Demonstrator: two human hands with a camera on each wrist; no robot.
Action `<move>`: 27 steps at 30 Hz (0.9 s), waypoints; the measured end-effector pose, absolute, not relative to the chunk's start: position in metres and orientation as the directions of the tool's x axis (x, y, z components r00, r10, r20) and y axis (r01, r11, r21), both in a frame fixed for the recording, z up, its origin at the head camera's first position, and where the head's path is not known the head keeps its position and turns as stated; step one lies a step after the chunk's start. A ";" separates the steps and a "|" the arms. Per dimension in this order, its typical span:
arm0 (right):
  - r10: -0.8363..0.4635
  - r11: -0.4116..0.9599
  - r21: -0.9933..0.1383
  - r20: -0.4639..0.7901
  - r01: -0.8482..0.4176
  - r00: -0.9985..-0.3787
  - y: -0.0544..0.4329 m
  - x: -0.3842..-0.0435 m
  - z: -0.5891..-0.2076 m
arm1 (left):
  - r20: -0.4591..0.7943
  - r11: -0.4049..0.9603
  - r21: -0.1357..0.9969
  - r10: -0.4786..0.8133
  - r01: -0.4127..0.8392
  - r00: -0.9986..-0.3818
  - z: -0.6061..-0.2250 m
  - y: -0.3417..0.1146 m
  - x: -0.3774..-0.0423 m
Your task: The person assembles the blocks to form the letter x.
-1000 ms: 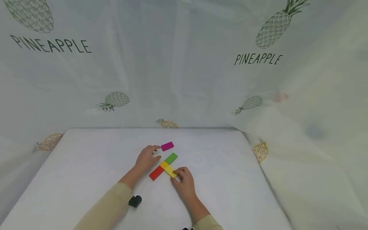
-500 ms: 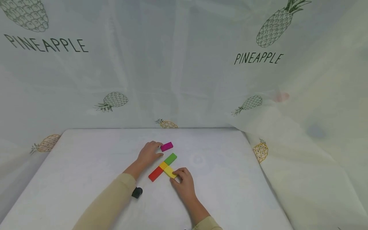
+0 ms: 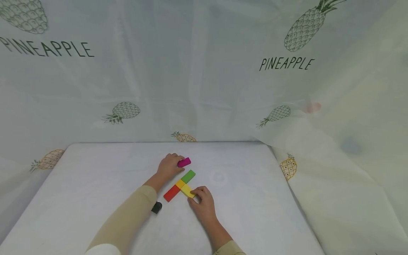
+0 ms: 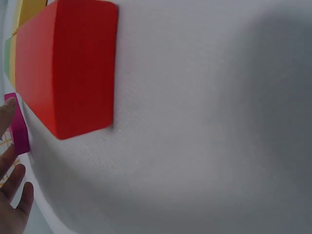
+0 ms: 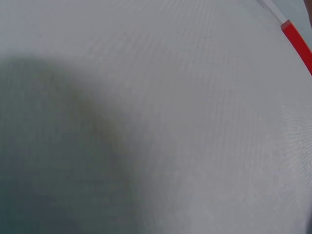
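On the white table, a magenta block (image 3: 185, 162) lies apart from the other blocks. My left hand (image 3: 169, 167) reaches over its left end, fingers at the far side and thumb toward its near side. The left wrist view shows the magenta block (image 4: 19, 129) between spread fingers. My right hand (image 3: 204, 203) pinches the near end of a long yellow block (image 3: 187, 190). That block meets a small orange-yellow block (image 3: 180, 183), which sits between a green block (image 3: 188, 176) and a red block (image 3: 172, 193). The right wrist view leaves the right hand's grip out.
The white tabletop (image 3: 255, 198) reaches back to a pineapple-print curtain (image 3: 204, 88), which also hangs along the right side. A black wrist camera (image 3: 157, 207) sticks out beside the left sleeve (image 3: 127, 216).
My left hand has moved forward and right, from beside the magenta block to over its left end. The right hand keeps its pinch on the yellow block, and the blocks lie as before.
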State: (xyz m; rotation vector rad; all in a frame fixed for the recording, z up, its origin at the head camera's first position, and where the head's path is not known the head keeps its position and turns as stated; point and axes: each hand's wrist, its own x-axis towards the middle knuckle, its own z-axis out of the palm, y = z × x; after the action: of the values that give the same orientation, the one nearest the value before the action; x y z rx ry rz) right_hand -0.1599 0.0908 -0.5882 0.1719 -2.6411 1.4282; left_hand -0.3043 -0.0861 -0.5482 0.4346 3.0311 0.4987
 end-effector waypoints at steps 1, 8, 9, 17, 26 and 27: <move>-0.040 0.545 -0.822 0.171 -0.165 -0.984 0.090 -0.160 -0.588 | 0.007 0.911 0.312 0.282 0.270 -0.960 -0.547 -0.086 -0.305; -0.027 0.543 -0.826 0.164 -0.152 -0.986 0.091 -0.159 -0.582 | 0.026 0.912 0.240 0.336 0.332 -0.942 -0.544 -0.080 -0.312; -0.027 0.540 -0.828 0.163 -0.152 -0.986 0.091 -0.159 -0.582 | 0.024 0.914 0.226 0.341 0.338 -0.940 -0.544 -0.080 -0.313; -0.040 0.535 -0.822 0.207 -0.196 -0.978 0.091 -0.160 -0.585 | 0.023 0.921 0.192 0.342 0.340 -0.939 -0.549 -0.079 -0.318; -0.053 0.538 -0.817 0.211 -0.206 -0.976 0.091 -0.160 -0.586 | 0.046 0.910 0.264 0.319 0.320 -0.947 -0.546 -0.079 -0.315; -0.051 0.536 -0.819 0.209 -0.203 -0.977 0.091 -0.160 -0.586 | 0.045 0.909 0.269 0.318 0.318 -0.947 -0.545 -0.080 -0.315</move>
State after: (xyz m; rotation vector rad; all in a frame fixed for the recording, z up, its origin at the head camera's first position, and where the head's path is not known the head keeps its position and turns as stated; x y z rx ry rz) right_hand -0.1599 0.0911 -0.5856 0.2184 -2.6106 1.4240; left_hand -0.3146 -0.0799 -0.5448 0.5114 3.0698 0.4326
